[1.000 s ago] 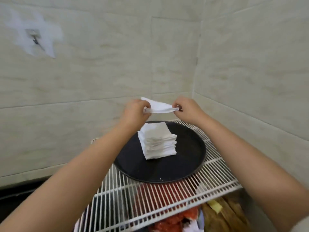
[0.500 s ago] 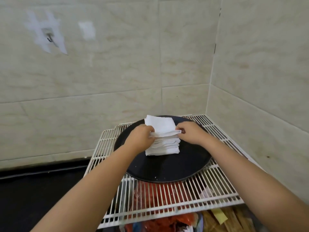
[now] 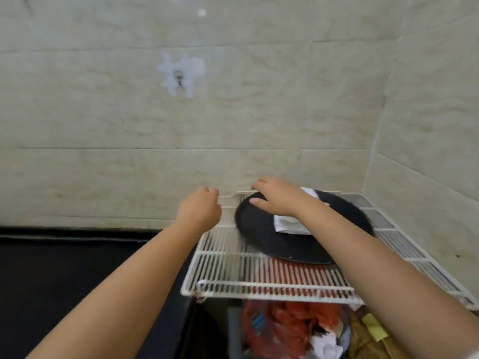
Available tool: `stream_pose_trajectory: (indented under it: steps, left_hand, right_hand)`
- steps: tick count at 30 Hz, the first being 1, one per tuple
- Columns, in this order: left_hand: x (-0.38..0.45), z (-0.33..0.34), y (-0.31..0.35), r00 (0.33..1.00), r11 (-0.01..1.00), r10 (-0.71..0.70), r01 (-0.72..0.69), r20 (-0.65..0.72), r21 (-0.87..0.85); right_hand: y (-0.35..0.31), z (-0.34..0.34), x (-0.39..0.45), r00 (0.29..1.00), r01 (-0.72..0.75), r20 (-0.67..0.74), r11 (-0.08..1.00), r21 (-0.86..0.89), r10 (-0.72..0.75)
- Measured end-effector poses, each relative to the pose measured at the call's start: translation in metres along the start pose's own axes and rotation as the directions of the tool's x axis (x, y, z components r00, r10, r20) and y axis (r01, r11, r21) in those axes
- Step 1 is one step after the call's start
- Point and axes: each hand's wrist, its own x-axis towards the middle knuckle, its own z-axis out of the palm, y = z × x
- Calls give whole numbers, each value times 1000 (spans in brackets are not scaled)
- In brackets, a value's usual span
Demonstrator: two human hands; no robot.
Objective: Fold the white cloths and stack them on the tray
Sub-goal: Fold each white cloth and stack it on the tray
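White cloths [image 3: 290, 224] stacked on the black tray [image 3: 259, 229] atop a wire rack [image 3: 259, 278]. Right hand [image 3: 278, 196] open, empty, reaching left across the stack, forearm over it. Left hand [image 3: 199, 212] loosely curled, empty, left of the tray, farther from the stack.

White wire rack [image 3: 259, 283] against tiled wall [image 3: 129, 120]; red bag [image 3: 285, 327] beneath; hook [image 3: 179, 80] on wall.
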Motion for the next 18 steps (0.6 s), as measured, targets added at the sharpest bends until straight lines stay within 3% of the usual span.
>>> stream_pose_trajectory:
  steps: [4,9,13,18]
  left_hand:
    - [-82,-31,-110,981,980,-178,184,-83,71]
    - [-213,-69,-245,894,867,-410,444,-183,227]
    - [-306,-99,-327,778,717,-583,628,-234,302]
    - [-393,-113,-423,583,493,-769,802,-263,337]
  right_hand:
    - [-117,2,27,980,185,-81,979,79,-179]
    - [-291,25,46,892,436,-197,888,144,-406]
    - [-431,47,56,794,606,-188,777,171,-577]
    - [-591,68,64,664,745,-137,634,210,-735]
